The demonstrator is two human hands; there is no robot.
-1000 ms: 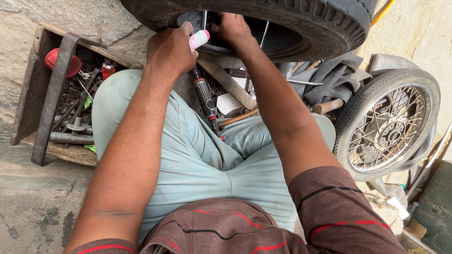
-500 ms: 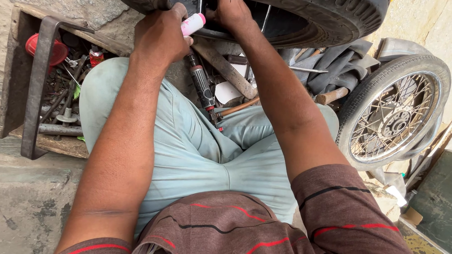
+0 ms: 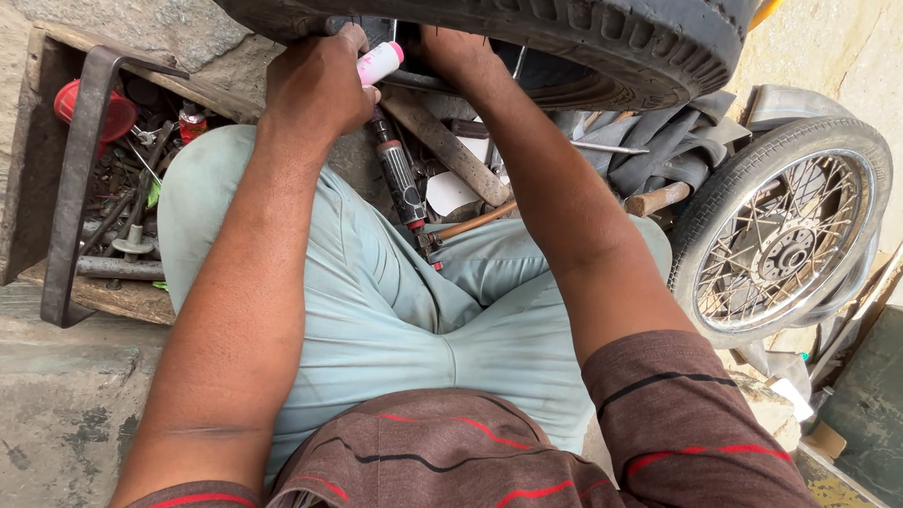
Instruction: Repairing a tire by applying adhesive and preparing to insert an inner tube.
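Note:
A big black tyre (image 3: 539, 32) fills the top of the view, just above my knees. My left hand (image 3: 317, 84) is closed around a small white tube with a pink cap (image 3: 380, 61) and presses against the tyre's inner edge. My right hand (image 3: 458, 54) reaches under the tyre's rim, fingers curled on the rim or bead; its fingertips are hidden. I sit with light blue trousers (image 3: 389, 312) below both arms.
A wooden toolbox (image 3: 64, 170) with metal tools, a dark handle and a red round object (image 3: 91, 111) lies at left. Between my knees lie a black-and-red tool (image 3: 399, 177), a hammer handle (image 3: 445, 144) and rubber tubes. A spoked wheel (image 3: 783, 231) stands at right.
The view has shifted slightly, so the tyre sits higher in the frame. Both hands stay at the tyre's inner edge, the left still holding the pink-capped tube.

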